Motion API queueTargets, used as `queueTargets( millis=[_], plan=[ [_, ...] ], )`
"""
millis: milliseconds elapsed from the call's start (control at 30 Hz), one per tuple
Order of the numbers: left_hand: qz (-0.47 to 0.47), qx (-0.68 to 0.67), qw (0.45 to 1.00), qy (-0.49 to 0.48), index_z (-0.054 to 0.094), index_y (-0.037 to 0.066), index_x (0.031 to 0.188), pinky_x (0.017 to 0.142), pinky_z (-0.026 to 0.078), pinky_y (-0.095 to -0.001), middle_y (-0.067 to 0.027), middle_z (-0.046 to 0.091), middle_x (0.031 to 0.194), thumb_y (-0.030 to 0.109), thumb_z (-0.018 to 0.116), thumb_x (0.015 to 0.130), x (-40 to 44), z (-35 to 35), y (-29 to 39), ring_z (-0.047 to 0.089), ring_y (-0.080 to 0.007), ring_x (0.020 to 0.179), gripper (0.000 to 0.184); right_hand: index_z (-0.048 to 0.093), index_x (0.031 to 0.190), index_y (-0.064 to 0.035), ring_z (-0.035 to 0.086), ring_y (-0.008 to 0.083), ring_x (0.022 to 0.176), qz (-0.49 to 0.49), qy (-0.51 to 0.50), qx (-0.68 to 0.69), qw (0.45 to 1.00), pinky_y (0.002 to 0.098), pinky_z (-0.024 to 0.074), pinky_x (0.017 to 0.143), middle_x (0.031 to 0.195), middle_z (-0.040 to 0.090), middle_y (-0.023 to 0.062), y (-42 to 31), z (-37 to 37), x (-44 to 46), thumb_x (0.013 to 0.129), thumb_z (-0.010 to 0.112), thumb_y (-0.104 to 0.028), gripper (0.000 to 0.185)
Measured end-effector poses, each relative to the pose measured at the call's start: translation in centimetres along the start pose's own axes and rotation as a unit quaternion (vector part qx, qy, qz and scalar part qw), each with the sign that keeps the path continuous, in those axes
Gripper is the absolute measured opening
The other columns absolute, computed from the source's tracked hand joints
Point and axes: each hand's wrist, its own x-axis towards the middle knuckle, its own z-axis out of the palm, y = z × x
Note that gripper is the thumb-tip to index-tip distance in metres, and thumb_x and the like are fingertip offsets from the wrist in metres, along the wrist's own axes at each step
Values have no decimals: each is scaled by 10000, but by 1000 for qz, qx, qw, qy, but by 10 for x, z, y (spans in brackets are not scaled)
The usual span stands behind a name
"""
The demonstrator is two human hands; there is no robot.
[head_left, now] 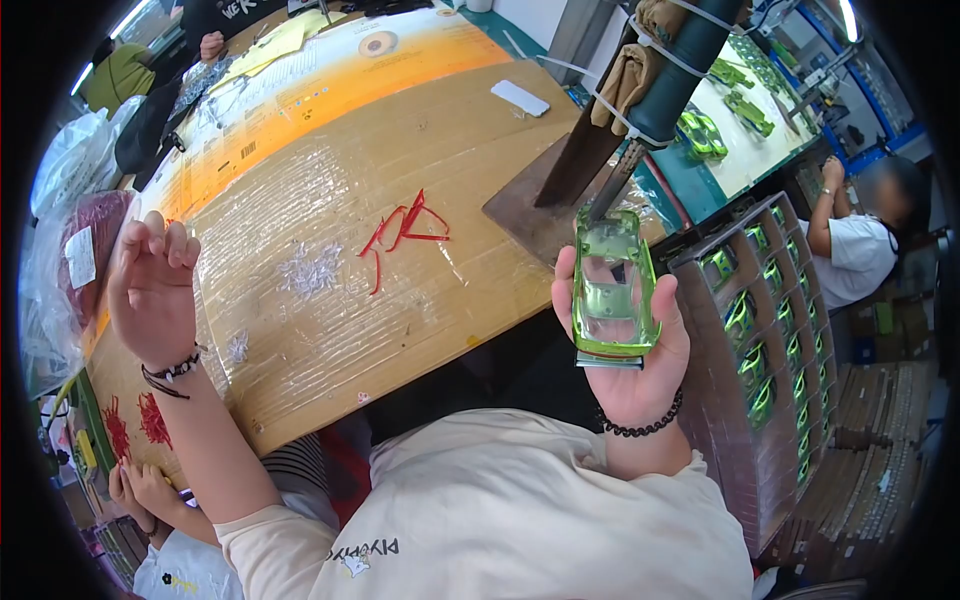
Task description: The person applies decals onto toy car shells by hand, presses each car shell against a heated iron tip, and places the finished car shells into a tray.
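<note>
My right hand (640, 388) grips a translucent green toy car body (610, 300) from below, thumb along one side and fingers along the other. The shell's far end is at the narrow metal tip of a machine arm (620, 175); whether they touch I cannot tell. My left hand (150, 295) is raised over the table's left side, palm showing, fingers loosely bent and nothing visible in it. Between my hands, red strips (405, 232) and a pile of small clear slivers (310, 270) lie on the cardboard-covered table (330, 370).
A divided crate (715, 400) of green car bodies stands to my right. A white block (520, 98) lies at the table's far side. Wrapped bags (85, 270) are at far left. A co-worker's hands (150, 492) are at lower left; other people sit farther off.
</note>
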Motion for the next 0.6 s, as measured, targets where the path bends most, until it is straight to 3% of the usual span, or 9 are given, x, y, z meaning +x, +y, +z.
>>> queueTargets(
  millis=[100,400,600],
  plan=[
    [-3,-3,1000,-2,502,58,1061,744,338,-296,-33,409,912,230,470,903,-1,-3,0,399,-152,807,235,404,1390,-239,414,363,1303,12,4,17,1000,547,344,1087,1372,469,86,4,-9,4,955,548,-273,460],
    [-4,-5,1000,-6,500,49,1064,751,347,-297,-37,412,916,218,471,891,-1,-3,-1,404,-158,819,244,439,1371,-196,369,360,1336,70,2,69,995,536,318,1109,1382,457,123,15,-13,12,934,580,-311,473],
    [-7,-5,1000,-2,499,45,1065,752,348,-296,-39,406,914,219,482,875,-1,-4,-1,399,-161,819,258,417,1366,-48,336,307,1364,87,-21,87,992,485,281,1141,1381,464,129,18,-15,14,919,595,-367,578]
  ],
)
